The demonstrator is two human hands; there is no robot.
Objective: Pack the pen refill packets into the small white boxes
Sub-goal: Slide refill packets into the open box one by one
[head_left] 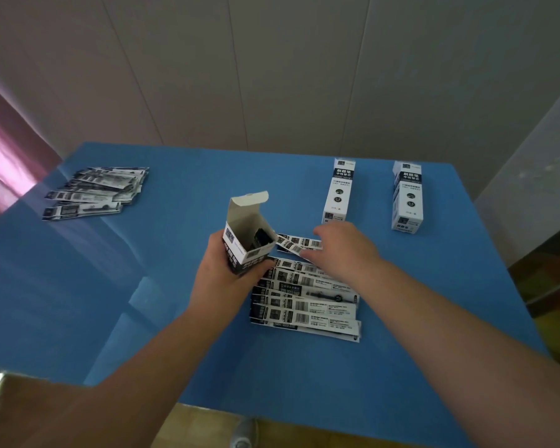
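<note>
Head view showed the job partly done, by my reading; two white boxes stood closed near the far right corner of the blue table (pixel 110 302), one (pixel 338 192) nearer the middle and the other (pixel 407 197) beside the right edge, while an open box (pixel 248 236) already had dark packets showing inside; a stack of refill packets (pixel 304 302) lay at the table's middle and a second heap (pixel 94 192) near the far left corner, so plenty seemed left; the left hand (pixel 230 273) was wrapped around the open box, holding it upright above the table; the right hand (pixel 343 250) reached onto the stack, fingers bent on a packet (pixel 296 245), though whether it had truly pinched it I could not tell
</note>
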